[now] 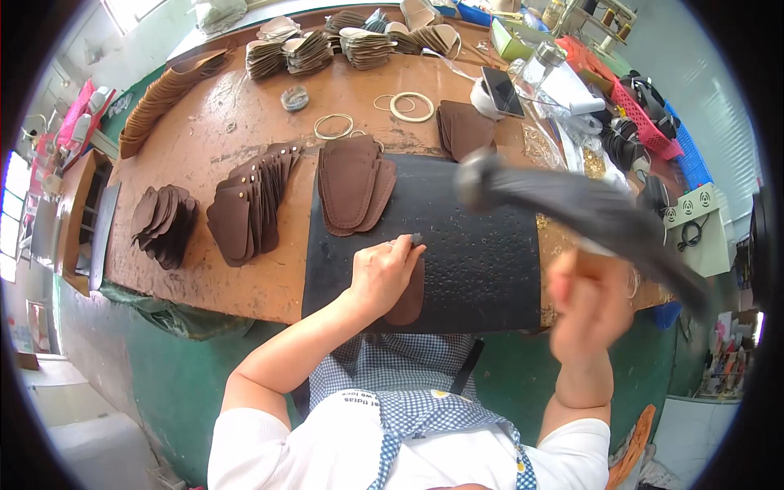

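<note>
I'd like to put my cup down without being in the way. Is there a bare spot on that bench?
Bare wood shows between the fanned brown leather pieces and the tape roll. The black mat is open on its right half, but the raised hammer swings there. The far edge with stacked pieces and the cluttered right side are crowded.

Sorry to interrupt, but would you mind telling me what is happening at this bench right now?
A person is hammering at a wooden workbench. The left hand pins a brown leather piece on a black mat and holds a small metal punch upright on it. The right hand grips a hammer, blurred in mid-swing above the mat. More brown leather pieces lie stacked and fanned across the bench.
</note>
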The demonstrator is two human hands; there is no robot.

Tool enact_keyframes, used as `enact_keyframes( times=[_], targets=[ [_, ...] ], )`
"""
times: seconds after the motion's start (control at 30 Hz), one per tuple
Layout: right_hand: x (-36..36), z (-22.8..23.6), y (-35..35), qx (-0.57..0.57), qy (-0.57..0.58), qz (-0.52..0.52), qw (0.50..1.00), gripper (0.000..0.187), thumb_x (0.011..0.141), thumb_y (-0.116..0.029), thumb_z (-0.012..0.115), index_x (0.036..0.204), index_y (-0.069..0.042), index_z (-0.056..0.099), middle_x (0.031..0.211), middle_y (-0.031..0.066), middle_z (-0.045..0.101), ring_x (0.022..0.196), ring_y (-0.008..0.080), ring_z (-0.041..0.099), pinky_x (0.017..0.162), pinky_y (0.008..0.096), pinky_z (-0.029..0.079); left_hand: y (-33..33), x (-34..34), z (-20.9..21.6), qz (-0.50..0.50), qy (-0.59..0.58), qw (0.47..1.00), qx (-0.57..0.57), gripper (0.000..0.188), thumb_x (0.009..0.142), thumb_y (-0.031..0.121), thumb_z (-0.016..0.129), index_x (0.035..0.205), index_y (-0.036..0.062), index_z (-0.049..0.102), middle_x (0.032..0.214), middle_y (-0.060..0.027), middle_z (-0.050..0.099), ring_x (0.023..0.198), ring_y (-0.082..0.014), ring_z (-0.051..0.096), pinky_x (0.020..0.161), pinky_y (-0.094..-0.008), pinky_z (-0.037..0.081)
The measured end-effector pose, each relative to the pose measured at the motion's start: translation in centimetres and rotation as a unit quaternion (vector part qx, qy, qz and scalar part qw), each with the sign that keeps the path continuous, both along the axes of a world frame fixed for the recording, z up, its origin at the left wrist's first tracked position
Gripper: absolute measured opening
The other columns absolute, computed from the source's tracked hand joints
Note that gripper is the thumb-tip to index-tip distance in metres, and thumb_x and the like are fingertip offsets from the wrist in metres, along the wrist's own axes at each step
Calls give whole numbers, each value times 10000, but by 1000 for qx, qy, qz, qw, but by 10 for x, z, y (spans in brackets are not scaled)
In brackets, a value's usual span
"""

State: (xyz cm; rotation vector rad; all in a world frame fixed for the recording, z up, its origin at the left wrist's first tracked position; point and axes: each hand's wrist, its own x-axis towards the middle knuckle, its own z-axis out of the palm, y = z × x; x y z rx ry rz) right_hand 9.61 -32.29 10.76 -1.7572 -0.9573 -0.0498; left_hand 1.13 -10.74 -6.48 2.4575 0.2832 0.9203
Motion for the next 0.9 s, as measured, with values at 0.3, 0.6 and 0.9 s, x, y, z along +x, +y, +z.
enact_keyframes(
  times=[0.3,0.6,0.9],
  targets=[
    [25,-67,19,-197,-200,2,960,355,954,-133,658,1302,-87,607,779,134,640,635,346,650,532,412,520,5,1,-3,13,29,999,-23,197,897,190,733,867,34,616,671,-140,648,586,-317,659,515,-395,512],
    [41,-146,-22,-299,-289,-129,900,381,901,-126,711,1265,-54,625,871,109,619,768,312,635,685,412,521,39,-20,36,1,85,972,-220,138,931,-30,540,997,-15,660,936,-132,676,915,-253,664,815,-351,521],
    [10,-141,27,-120,-238,-47,963,219,815,20,709,1029,-21,691,995,108,635,934,309,608,829,417,506,29,-24,24,-2,197,976,-91,282,795,199,793,959,8,665,902,-119,634,915,-319,591,805,-402,482]
  ],
)
